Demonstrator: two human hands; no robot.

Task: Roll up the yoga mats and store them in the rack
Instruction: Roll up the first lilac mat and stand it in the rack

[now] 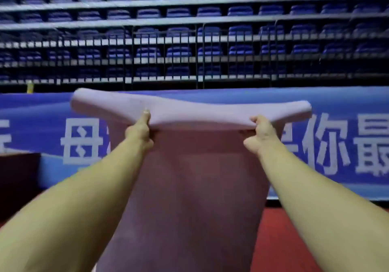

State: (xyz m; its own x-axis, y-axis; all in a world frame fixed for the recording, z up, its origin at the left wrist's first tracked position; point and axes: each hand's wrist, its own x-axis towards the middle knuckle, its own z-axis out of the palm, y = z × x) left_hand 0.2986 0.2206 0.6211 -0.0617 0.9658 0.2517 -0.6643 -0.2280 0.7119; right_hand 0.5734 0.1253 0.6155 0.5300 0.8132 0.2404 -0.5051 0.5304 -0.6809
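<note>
We are early in the job, as far as we can judge: the yoga mat (189,177) is not rolled at all but hangs as 1 flat sheet in front of us, held up by its top edge with both arms stretched forward. Our left hand (140,131) pinches that edge with the thumb on the near side and the fingers curled behind, and our right hand (260,136) grips it in the same way a little further along; between and beyond the 2 grips the pale upper border flops over toward us, its corners sagging outward. The lower part of the mat runs down past the bottom of the view, so we cannot tell whether its far end touches the red floor (280,240). No rolled mat and no rack shows anywhere here (the blue seats (179,50) behind the black railing (197,57) and the blue banner (336,145) with white characters are only backdrop). So everything seems left to do: lay this mat down or otherwise start the roll, wind it tight, carry it to the rack, and repeat for any others, whose number we cannot see.
</note>
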